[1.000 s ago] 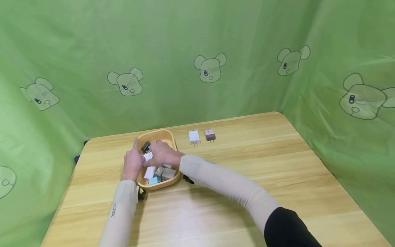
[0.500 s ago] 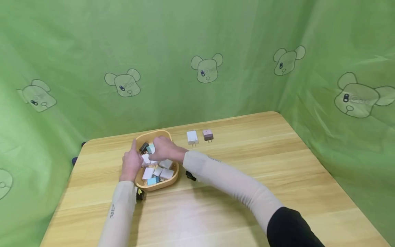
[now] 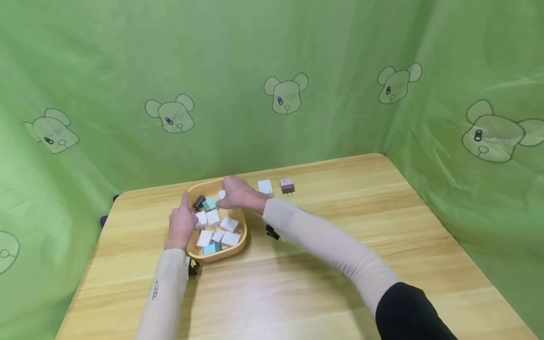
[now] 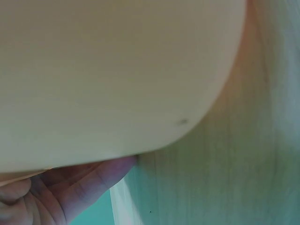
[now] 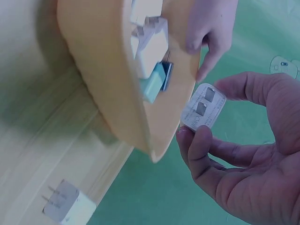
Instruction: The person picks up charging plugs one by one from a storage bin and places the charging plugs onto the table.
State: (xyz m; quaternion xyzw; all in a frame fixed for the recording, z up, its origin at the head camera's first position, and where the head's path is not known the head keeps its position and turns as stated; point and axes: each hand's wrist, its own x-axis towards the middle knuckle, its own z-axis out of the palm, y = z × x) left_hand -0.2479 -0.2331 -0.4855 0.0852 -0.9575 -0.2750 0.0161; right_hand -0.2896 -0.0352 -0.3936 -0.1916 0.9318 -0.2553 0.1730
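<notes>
My left hand (image 3: 182, 224) holds the left rim of a yellow-orange plastic bin (image 3: 243, 219), its index finger stretched along the edge. In the left wrist view its fingers (image 4: 93, 185) show past the pale bin wall (image 4: 117, 84). Over the bin's far right corner, my right hand (image 3: 241, 193) pinches a small white charger plug (image 5: 203, 108) between thumb and fingertips, the two metal prongs facing the wrist camera. Inside the bin lie several white plugs (image 3: 213, 217), a teal plug (image 3: 210, 203), a black plug (image 3: 199, 203) and a light-blue plug (image 3: 211, 249).
To the right of the bin, a white charger plug (image 3: 265, 187) and a pink-and-brown plug (image 3: 287, 186) lie side by side near the back edge of the wooden table (image 3: 340, 208). A green curtain (image 3: 229, 137) hangs behind and at both sides.
My right hand has lifted a white plug from among the others and moved it right and back to the bin's far corner. The left hand stays on the rim.
</notes>
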